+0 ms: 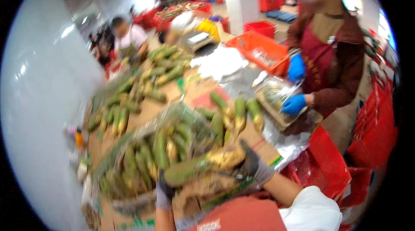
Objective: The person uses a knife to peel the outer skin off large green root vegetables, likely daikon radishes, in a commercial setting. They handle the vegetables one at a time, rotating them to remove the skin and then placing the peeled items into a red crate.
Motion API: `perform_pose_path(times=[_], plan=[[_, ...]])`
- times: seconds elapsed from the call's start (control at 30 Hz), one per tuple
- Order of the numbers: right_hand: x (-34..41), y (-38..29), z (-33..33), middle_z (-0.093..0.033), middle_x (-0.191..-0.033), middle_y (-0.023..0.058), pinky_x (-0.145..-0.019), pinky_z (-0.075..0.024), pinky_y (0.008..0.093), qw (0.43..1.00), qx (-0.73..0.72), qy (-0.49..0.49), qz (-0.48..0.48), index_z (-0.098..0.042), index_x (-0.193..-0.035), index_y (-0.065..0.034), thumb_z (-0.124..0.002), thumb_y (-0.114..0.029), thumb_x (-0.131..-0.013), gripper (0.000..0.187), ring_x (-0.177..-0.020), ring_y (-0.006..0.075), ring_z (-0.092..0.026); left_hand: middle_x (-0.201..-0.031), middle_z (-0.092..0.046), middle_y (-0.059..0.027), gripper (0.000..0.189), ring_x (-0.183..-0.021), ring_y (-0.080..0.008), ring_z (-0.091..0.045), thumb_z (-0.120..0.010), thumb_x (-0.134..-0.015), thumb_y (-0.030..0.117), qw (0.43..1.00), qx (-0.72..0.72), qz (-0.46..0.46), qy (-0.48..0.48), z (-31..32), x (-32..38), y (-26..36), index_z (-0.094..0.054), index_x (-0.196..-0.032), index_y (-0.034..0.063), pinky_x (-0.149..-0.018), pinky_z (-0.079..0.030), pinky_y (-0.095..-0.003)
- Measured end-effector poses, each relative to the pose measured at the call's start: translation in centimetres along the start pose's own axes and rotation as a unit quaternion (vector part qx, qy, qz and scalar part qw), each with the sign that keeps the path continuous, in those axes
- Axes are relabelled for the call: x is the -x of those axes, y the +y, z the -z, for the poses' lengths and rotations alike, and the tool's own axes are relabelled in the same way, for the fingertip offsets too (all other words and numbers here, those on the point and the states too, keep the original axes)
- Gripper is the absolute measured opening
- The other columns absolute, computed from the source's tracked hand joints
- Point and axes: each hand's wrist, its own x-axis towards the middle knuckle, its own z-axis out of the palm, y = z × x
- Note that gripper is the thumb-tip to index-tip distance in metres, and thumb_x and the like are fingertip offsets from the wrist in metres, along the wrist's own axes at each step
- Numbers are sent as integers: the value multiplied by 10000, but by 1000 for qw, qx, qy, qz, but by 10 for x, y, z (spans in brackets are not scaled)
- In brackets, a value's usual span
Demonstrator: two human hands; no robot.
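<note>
A large, long green vegetable with a rough yellowish end lies crosswise between my hands. My left hand, in a dark glove with a grey cuff, holds its green end. At the yellowish end is my right hand, gloved alike, with its fingers around that end. A small shiny spot by the right fingers is too blurred to name. Just beyond, an open clear plastic bag is packed with several similar vegetables. More of them lie loose on the cardboard past my right hand.
Cardboard covers the table, with a vegetable heap further back. To the right, a co-worker in blue gloves handles a plastic-wrapped pack. Red crates stand at my right; an orange crate is behind. A pale wall borders the left.
</note>
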Motion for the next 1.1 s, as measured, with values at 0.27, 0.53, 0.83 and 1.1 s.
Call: perform_pose_path(times=[0.27, 0.53, 0.83, 1.1], plan=[[22, 1, 34, -523, -1152, 173, -621, -545, 426, 990, -39, 134, -3, -407, -1226, -2, -475, -504, -833, 641, -896, 338, -585, -1089, -567, -114, 504, -929, -291, -564, -301, -919, 454, 994, -32, 51, -90, 19, -60, -42, -482, -1154, 47, -738, -497, -446], [12, 12, 71, -539, -1119, 175, -590, -536, 465, 994, -69, 76, -34, -413, -1220, -15, -412, -493, -860, 599, -833, 349, -600, -1088, -565, -120, 495, -919, -301, -565, -308, -921, 445, 996, -38, 80, -18, 23, -69, -54, -479, -1156, 44, -726, -498, -466], [19, 35, 55, -496, -1183, 188, -760, -505, 519, 996, -68, 64, 0, -387, -1242, 9, -315, -460, -893, 590, -1032, 335, -529, -1079, -564, -139, 447, -894, -334, -559, -358, -926, 383, 980, -141, 47, 136, 55, -59, -52, -487, -1151, 18, -678, -486, -532], [10, 65, 47, -503, -1141, 210, -698, -541, 473, 970, 204, 110, 79, -376, -1242, 18, -403, -507, -849, 656, -968, 343, -562, -1076, -571, -131, 415, -962, -270, -549, -426, -910, 360, 940, -250, -35, 227, 67, -28, -63, -512, -1128, 18, -776, -464, -369]])
